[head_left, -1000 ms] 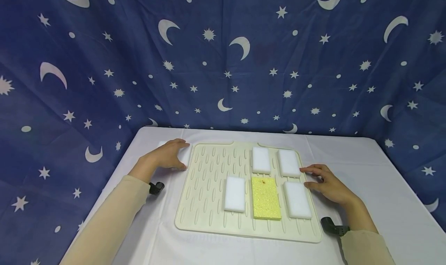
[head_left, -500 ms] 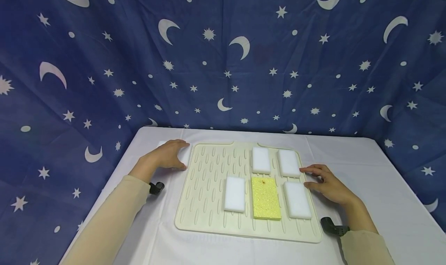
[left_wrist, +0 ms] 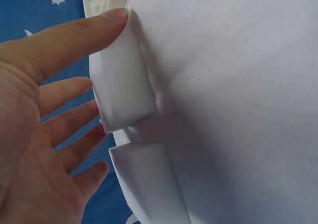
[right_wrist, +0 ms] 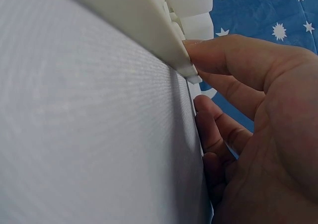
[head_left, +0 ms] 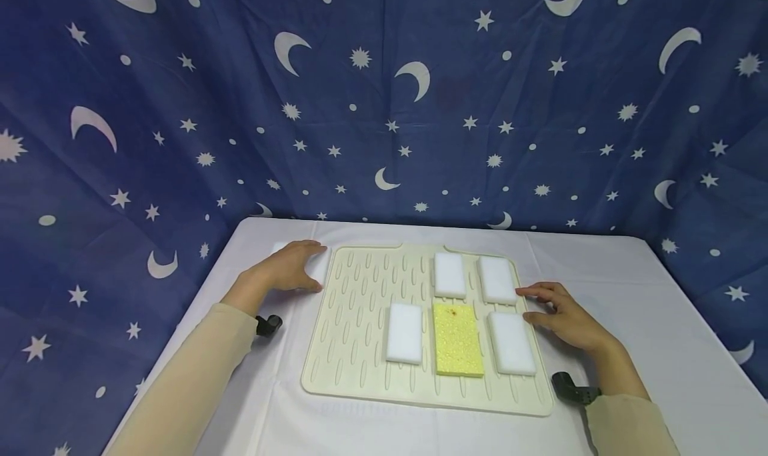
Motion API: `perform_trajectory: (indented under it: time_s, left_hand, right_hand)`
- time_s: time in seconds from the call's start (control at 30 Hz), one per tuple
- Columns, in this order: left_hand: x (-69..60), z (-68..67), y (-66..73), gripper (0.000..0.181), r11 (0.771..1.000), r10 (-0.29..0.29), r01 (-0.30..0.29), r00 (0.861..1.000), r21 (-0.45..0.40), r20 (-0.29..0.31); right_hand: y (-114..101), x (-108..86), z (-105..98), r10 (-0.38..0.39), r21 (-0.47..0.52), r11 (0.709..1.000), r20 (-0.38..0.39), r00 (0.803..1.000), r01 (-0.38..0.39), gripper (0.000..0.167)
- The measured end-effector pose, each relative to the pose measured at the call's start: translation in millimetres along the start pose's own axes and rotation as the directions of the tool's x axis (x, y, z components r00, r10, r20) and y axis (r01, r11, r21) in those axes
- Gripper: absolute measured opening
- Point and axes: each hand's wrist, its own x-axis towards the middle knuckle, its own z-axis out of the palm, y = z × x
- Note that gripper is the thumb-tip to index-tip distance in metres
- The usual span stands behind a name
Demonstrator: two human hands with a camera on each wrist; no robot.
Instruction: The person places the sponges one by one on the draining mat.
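On the left of the table my left hand (head_left: 289,265) rests at a white sponge (head_left: 318,267), thumb and fingers spread about it. The left wrist view shows the thumb (left_wrist: 94,33) across that sponge (left_wrist: 124,85), with loosely extended fingers along its far side. A second white sponge (left_wrist: 149,184) lies beside it. My right hand (head_left: 564,315) rests at the right edge of a cream ridged drying mat (head_left: 354,336), its thumb touching the rim in the right wrist view. Several white sponges (head_left: 513,343) and one yellow sponge (head_left: 458,339) lie on the mat.
A white cloth (head_left: 360,433) covers the table. Behind it hangs a dark blue curtain (head_left: 456,156) with moons and stars. Black wrist cameras (head_left: 575,391) sit on both wrists near the tabletop.
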Motion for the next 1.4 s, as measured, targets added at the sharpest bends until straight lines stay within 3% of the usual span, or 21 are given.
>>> perform_trajectory:
  time_s: [0.37,1.17,1.4]
  left_hand:
    - [-0.7,-2.6,-1.2,0.094,1.000,0.021,-0.021,1.000,-0.007,-0.018]
    - [-2.9,-11.1,4.0,0.097,1.000,-0.020,0.020,0.999,-0.005,-0.031]
    - [-1.9,-13.8,7.6,0.097,1.000,-0.006,0.007,0.999,0.004,-0.039]
  right_hand:
    - [0.5,1.3,1.2,0.003,0.014,1.000,-0.005,1.000,-0.003,0.054]
    - [2.8,2.9,1.3,0.024,0.009,1.000,-0.008,1.000,-0.024,0.054]
    - [4.3,2.0,1.0,0.022,0.012,1.000,-0.007,1.000,-0.022,0.054]
